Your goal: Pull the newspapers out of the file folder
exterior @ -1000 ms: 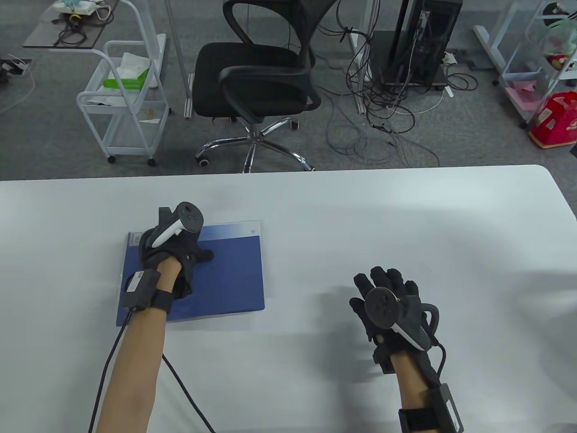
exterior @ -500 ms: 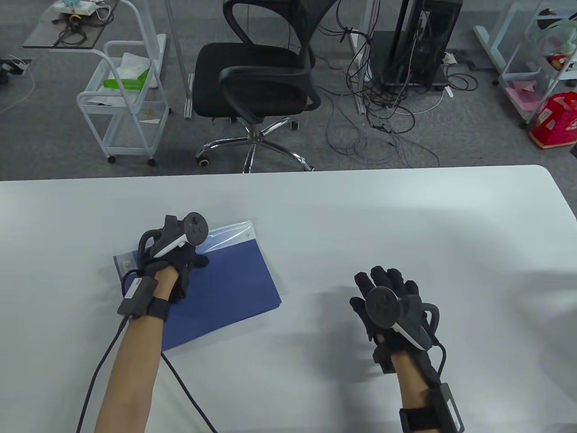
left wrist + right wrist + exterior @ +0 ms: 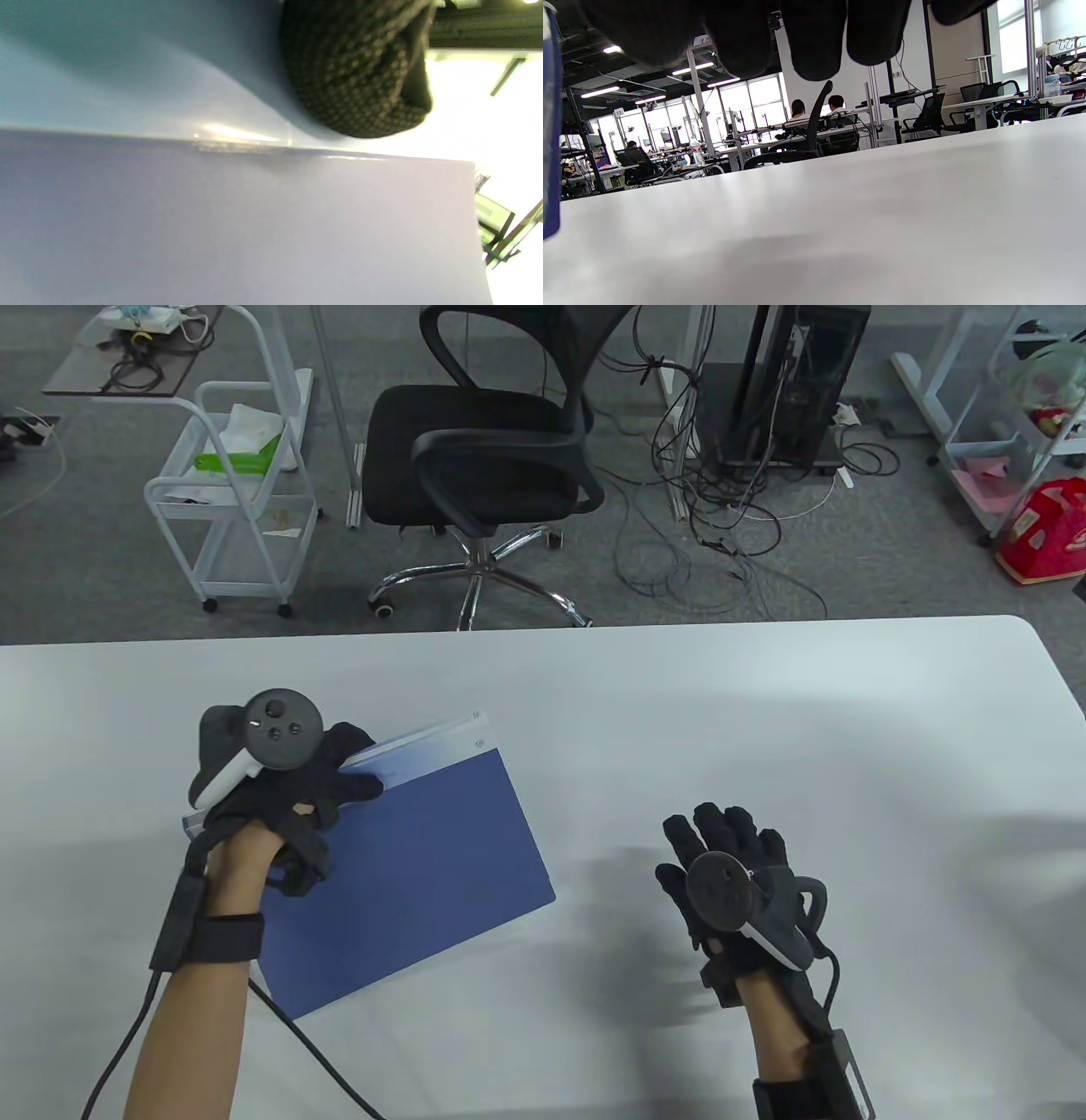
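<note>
A blue file folder (image 3: 424,865) with a clear plastic strip along its far edge (image 3: 433,742) sits tilted over the left of the white table (image 3: 679,704). My left hand (image 3: 288,789) grips its far left corner and holds that side raised. In the left wrist view a gloved fingertip (image 3: 356,72) presses on the clear cover above the blue sheet (image 3: 237,228). No newspaper shows. My right hand (image 3: 721,857) hovers flat with fingers spread, empty, right of the folder; its fingertips (image 3: 814,38) hang over the bare table. The folder's edge (image 3: 550,127) shows at the left there.
Beyond the table's far edge stand a black office chair (image 3: 492,449), a white wire cart (image 3: 233,492) and a computer tower with cables (image 3: 789,390). My left glove's cable (image 3: 314,1052) trails over the table near the front edge.
My left hand has taken the folder's far left corner, turned it clockwise and lifted that side, moving left and toward me. My right hand has stayed in place.
</note>
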A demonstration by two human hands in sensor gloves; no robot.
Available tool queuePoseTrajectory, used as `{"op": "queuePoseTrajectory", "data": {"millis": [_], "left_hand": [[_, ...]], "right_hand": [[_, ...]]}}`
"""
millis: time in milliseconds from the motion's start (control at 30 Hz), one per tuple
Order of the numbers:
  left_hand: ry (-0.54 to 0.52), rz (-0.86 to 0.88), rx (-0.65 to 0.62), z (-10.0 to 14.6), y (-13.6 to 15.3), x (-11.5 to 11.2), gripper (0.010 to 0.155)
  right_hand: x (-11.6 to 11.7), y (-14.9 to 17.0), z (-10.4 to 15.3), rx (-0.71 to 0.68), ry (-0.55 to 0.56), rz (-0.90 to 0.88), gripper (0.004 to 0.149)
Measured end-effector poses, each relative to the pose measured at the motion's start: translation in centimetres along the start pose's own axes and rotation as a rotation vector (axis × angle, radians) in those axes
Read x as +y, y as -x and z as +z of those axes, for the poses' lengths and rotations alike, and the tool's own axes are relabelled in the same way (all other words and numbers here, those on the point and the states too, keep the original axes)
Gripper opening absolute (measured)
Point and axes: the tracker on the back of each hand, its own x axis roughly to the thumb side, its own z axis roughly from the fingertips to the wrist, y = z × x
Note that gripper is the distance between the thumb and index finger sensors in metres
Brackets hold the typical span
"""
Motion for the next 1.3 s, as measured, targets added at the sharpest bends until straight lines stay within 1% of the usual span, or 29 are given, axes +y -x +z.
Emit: {"op": "queuePoseTrajectory", "data": {"millis": [100,167,233,300,367,400,467,533,567,633,733,800,833,900,1033,1067,1133,1167,1233,1300], "left_hand": [[-0.054,0.152,0.031,2.4,0.0,1.6,0.048],[-0.094,0.249,0.061,3.6,0.3,1.9,0.049],[-0.111,0.379,0.100,4.6,0.9,1.5,0.049],[-0.112,0.509,0.134,5.2,1.5,0.4,0.049],[-0.105,0.669,0.200,5.9,2.0,-1.8,0.049],[-0.097,0.714,0.223,6.1,2.1,-2.6,0.049],[-0.065,0.849,0.289,6.5,2.4,-5.3,0.050],[-0.026,0.945,0.372,6.7,2.5,-8.2,0.050],[0.003,0.962,0.398,6.7,2.6,-9.4,0.051],[0.046,0.929,0.443,6.4,2.8,-11.8,0.051],[0.073,0.842,0.531,5.9,3.0,-14.5,0.052],[0.082,0.784,0.554,5.7,3.2,-15.5,0.054],[0.064,0.725,0.560,5.6,3.1,-15.9,0.055],[0.042,0.618,0.574,5.4,2.9,-16.1,0.057],[0.010,0.319,0.577,5.3,1.8,-15.6,0.063],[-0.025,0.256,0.572,5.4,1.4,-15.4,0.067],[-0.089,0.182,0.544,5.6,0.6,-14.8,0.078],[-0.108,0.176,0.536,5.7,0.3,-14.5,0.080],[-0.174,0.199,0.468,6.0,-1.2,-13.7,0.081],[-0.182,0.203,0.385,6.0,-3.1,-13.2,0.080]], "right_hand": [[-0.6,0.3,0.1,0.003,0.028,-0.029,0.060],[-0.9,0.5,0.1,0.009,0.043,-0.037,0.060],[-1.2,0.8,0.2,0.016,0.056,-0.048,0.060],[-1.3,1.0,0.2,0.022,0.061,-0.059,0.060],[-1.5,1.3,0.2,0.033,0.072,-0.064,0.060],[-1.6,1.4,0.2,0.039,0.075,-0.067,0.060],[-1.6,1.7,0.2,0.050,0.079,-0.072,0.060],[-1.7,2.1,0.2,0.064,0.083,-0.076,0.060],[-1.6,2.3,0.1,0.069,0.082,-0.077,0.060],[-1.6,2.4,0.1,0.076,0.080,-0.075,0.060],[-1.4,2.5,0.1,0.082,0.074,-0.073,0.060],[-1.3,2.5,0.1,0.084,0.069,-0.073,0.061],[-1.4,2.5,0.1,0.085,0.068,-0.072,0.061],[-1.4,2.5,0.1,0.088,0.066,-0.072,0.061],[-1.4,2.7,0.1,0.099,0.064,-0.077,0.061],[-1.4,2.8,0.1,0.101,0.065,-0.077,0.061],[-1.4,2.9,0.1,0.106,0.066,-0.078,0.061],[-1.4,2.9,0.1,0.107,0.067,-0.078,0.061],[-1.5,3.0,0.1,0.113,0.071,-0.079,0.061],[-1.6,3.2,0.1,0.117,0.076,-0.083,0.061]]}}
